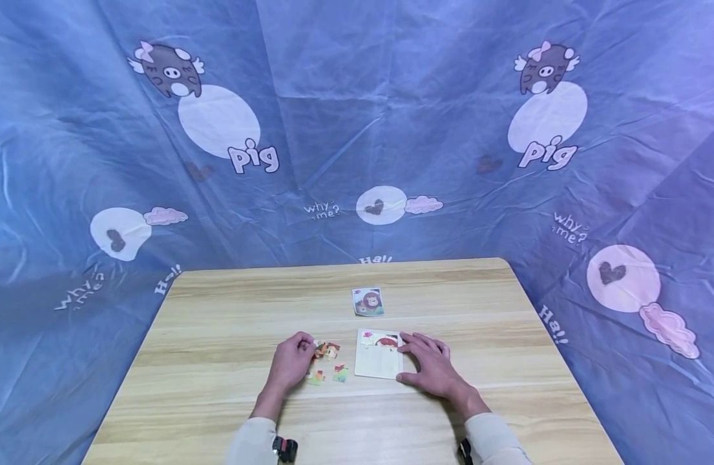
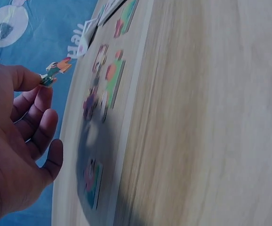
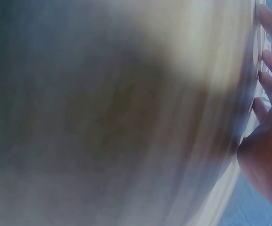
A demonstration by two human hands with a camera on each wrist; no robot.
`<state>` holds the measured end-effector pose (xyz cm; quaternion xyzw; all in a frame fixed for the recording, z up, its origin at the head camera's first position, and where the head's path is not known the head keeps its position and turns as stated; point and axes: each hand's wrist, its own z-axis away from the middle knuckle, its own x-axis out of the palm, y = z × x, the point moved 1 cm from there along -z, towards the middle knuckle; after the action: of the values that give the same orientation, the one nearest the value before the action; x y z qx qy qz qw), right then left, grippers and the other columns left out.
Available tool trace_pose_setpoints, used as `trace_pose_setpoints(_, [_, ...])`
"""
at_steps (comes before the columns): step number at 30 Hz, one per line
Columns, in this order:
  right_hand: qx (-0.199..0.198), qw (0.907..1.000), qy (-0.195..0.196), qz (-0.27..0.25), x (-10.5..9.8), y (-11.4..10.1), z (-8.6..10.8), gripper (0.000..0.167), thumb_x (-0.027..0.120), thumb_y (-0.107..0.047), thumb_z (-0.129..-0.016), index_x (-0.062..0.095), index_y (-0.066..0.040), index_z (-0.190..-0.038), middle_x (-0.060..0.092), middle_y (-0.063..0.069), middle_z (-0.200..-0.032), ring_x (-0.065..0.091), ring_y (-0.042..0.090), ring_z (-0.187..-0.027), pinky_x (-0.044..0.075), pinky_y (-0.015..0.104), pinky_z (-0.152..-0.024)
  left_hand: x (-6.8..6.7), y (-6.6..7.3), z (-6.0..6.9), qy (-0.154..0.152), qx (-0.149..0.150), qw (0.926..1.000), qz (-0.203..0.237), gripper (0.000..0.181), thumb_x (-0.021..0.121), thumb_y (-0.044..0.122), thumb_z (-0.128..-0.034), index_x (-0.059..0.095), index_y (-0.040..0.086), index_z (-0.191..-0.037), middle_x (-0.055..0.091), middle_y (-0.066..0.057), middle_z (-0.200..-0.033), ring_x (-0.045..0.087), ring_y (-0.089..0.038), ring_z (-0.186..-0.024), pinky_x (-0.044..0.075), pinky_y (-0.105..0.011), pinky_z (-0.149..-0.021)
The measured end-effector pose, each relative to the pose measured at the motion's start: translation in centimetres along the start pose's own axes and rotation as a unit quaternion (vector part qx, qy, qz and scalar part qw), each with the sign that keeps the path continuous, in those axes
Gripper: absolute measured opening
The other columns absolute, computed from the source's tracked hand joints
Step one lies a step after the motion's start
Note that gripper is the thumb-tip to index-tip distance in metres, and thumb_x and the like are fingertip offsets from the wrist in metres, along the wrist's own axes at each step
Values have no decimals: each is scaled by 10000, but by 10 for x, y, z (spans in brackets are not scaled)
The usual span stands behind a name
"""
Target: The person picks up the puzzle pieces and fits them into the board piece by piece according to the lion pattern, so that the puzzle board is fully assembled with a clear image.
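Observation:
Between the thumb and index finger of my left hand a small jigsaw piece is pinched, lifted off the table in the left wrist view. It is orange and green. Several loose puzzle pieces lie just right of that hand. Further right sits a pale square puzzle board, with pieces along its top showing a pink shape and a reddish-brown mane. My right hand rests at the board's right edge, fingers spread, the fingertips and thumb touching it.
Behind the board lies a small picture card with a lion on it. The wooden table ends at a blue patterned cloth that hangs at the back and sides.

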<state>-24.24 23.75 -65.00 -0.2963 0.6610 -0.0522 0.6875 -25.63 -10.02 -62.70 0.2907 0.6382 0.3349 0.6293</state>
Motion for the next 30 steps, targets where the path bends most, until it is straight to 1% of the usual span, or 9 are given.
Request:
trace_pose_setpoints(5, [-2, 10000, -60, 32, -2, -1, 0, 574, 734, -582, -727, 615, -306, -1216, 414, -74, -1520, 328, 248, -1421, 161, 541, -1058, 9, 7, 1, -99, 124, 9998, 135, 52, 664, 211, -870, 672, 170, -902, 600, 59, -750, 516, -85, -661, 427, -230, -657])
trace_pose_setpoints(7, [-14, 9999, -71, 70, -2, -2, 0, 575, 732, -585, -727, 612, -311, -1218, 413, -77, -1521, 330, 248, -1420, 166, 546, -1061, 12, 9, 1, -108, 271, 9995, 125, 49, 664, 199, -865, 672, 164, -898, 601, 61, -751, 514, -80, -661, 427, -223, -652])
trace_pose_setpoints(10, [-23, 9999, -78, 117, -4, -3, 1, 575, 729, -591, -727, 610, -316, -1218, 414, -77, -1520, 336, 247, -1418, 174, 551, -1065, 17, 11, 2, -141, 406, 9991, 56, 49, 656, 193, -863, 672, 161, -897, 591, 70, -742, 507, -71, -670, 422, -213, -658])
trace_pose_setpoints(16, [-3, 9999, -110, 88, -5, -4, 0, 573, 728, -588, -729, 611, -312, -1217, 414, -70, -1521, 328, 246, -1422, 171, 550, -1068, 28, 16, 2, -311, 386, 9987, 79, 71, 619, 191, -875, 678, 185, -915, 577, 79, -738, 502, -77, -691, 427, -216, -670])
trace_pose_setpoints(19, [2, 9999, -153, 64, -4, -4, 0, 573, 725, -586, -733, 608, -310, -1222, 408, -68, -1525, 317, 246, -1426, 161, 549, -1070, 32, 18, 3, -287, 508, 9983, -33, 107, 624, 177, -863, 692, 178, -945, 577, 92, -728, 502, -75, -692, 423, -219, -679])
trace_pose_setpoints(23, [-7, 9998, -154, 83, -4, -4, 0, 572, 723, -588, -732, 609, -309, -1217, 412, -63, -1523, 321, 249, -1424, 164, 552, -1065, 35, 21, 3, -259, 747, 9967, -190, 154, 628, 169, -856, 705, 168, -989, 568, 112, -714, 486, -62, -700, 412, -222, -684])
trace_pose_setpoints(25, [-6, 9999, -141, 85, -4, -4, 0, 570, 723, -587, -731, 610, -309, -1215, 415, -60, -1522, 322, 251, -1423, 166, 553, -1063, 37, 23, 3, -262, 824, 9961, -200, 153, 630, 172, -858, 708, 171, -991, 568, 119, -705, 483, -59, -699, 410, -227, -684])
trace_pose_setpoints(29, [-11, 9999, -126, 89, -4, -3, 0, 570, 724, -584, -732, 609, -306, -1216, 414, -58, -1522, 325, 253, -1422, 167, 554, -1062, 40, 26, 2, -244, 906, 9952, -280, 125, 638, 179, -857, 705, 201, -960, 573, 131, -694, 480, -59, -701, 399, -231, -692])
trace_pose_setpoints(30, [-17, 9999, -125, 83, -4, -3, -1, 569, 725, -582, -733, 610, -305, -1216, 414, -57, -1522, 325, 255, -1422, 166, 557, -1061, 41, 27, 2, -241, 881, 9954, -273, 124, 635, 179, -852, 705, 210, -950, 577, 134, -696, 478, -59, -702, 396, -228, -690])
